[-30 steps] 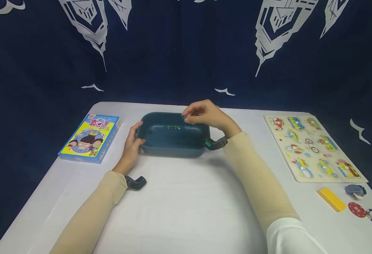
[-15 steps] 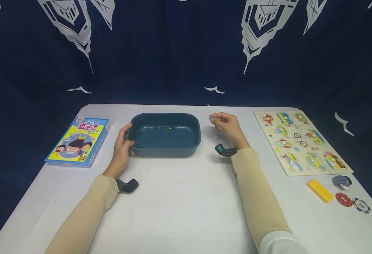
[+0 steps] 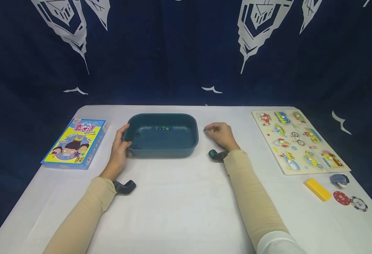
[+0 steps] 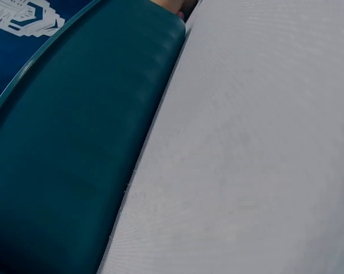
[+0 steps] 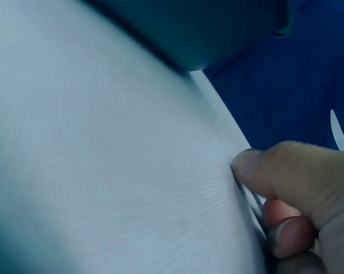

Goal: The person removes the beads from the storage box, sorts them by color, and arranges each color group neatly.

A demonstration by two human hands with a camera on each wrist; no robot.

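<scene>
Left hand point(image 3: 118, 155) gripping the left edge of the tray point(image 3: 161, 153), a right hand point(image 3: 221, 135) pinches a bluish piece point(image 3: 205, 129) a slackened hold could drop.

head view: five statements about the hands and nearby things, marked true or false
The left hand grips the teal tray. True.
The right hand is inside the tray. False: the right hand is right of the tray.
The blue-and-yellow box lies left of the tray. True.
The yellow block lies on the puzzle board. False: the yellow block lies on the white table.
The red poker chip is beside the black-and-white poker chip. True.
</scene>
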